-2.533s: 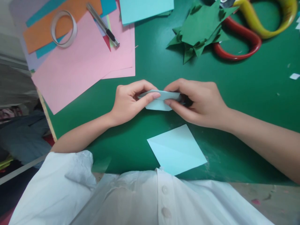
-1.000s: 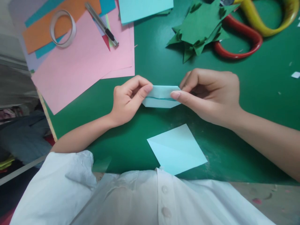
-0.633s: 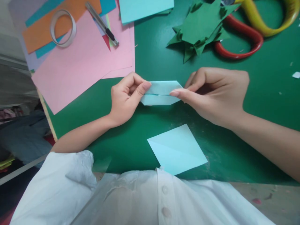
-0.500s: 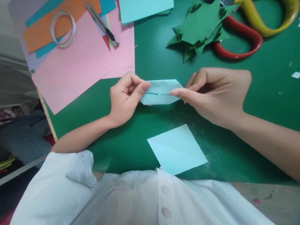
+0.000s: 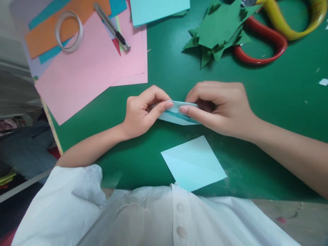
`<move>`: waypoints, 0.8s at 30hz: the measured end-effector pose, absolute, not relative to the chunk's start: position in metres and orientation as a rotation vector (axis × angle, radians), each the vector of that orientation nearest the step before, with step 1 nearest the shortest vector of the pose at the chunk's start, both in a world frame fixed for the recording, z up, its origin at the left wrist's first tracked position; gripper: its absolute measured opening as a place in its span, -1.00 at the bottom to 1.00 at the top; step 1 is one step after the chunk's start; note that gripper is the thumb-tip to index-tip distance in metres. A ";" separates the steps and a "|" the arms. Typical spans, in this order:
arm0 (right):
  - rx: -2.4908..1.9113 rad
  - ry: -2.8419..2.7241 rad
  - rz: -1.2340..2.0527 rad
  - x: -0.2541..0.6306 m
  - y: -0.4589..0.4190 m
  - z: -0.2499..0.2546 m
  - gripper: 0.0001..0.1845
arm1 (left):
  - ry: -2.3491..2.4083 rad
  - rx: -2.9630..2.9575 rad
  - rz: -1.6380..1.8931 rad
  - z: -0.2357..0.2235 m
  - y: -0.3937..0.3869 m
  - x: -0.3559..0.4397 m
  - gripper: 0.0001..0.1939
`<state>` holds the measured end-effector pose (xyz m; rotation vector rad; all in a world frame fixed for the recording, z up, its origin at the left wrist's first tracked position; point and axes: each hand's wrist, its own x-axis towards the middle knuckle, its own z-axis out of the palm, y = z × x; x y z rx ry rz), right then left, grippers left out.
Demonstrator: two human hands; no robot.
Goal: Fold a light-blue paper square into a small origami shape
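A folded piece of light blue paper [image 5: 176,106] is held above the green table between both hands. My left hand [image 5: 146,112] pinches its left end, thumb on top. My right hand [image 5: 220,109] grips the right part, its thumb pressing on the near side of the upper fold. The upper flap stands up and the lower flap hangs partly apart from it, so a slit shows between them. My fingers behind the paper are hidden. Nearer my body lies a light blue paper square [image 5: 194,164] with a faint crease, flat on the table.
Pink sheets [image 5: 87,71] lie at the left under a white tape roll [image 5: 69,31] and a box cutter [image 5: 112,26]. At the back are light blue sheets [image 5: 160,12], a green folded paper star [image 5: 217,29] and scissors with red and yellow handles [image 5: 261,61]. The green table [image 5: 289,99] has paper scraps.
My right hand has moved left and inward along the paper. The folded paper has tipped, its upper flap now raised and the slit wider. My left hand has shifted slightly right.
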<state>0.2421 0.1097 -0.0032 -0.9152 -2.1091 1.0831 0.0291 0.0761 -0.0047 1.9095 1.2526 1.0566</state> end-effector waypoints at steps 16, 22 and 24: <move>-0.831 -2.195 0.996 0.239 0.109 -0.008 -0.53 | 1.159 1.901 1.002 -0.003 0.077 0.030 -0.82; -1.032 -2.016 1.016 0.239 0.106 -0.003 -0.56 | 1.237 1.782 0.988 -0.003 0.078 0.031 -0.72; -1.024 -1.992 1.037 0.241 0.108 -0.003 -0.63 | 1.240 1.756 0.984 -0.004 0.078 0.031 -0.72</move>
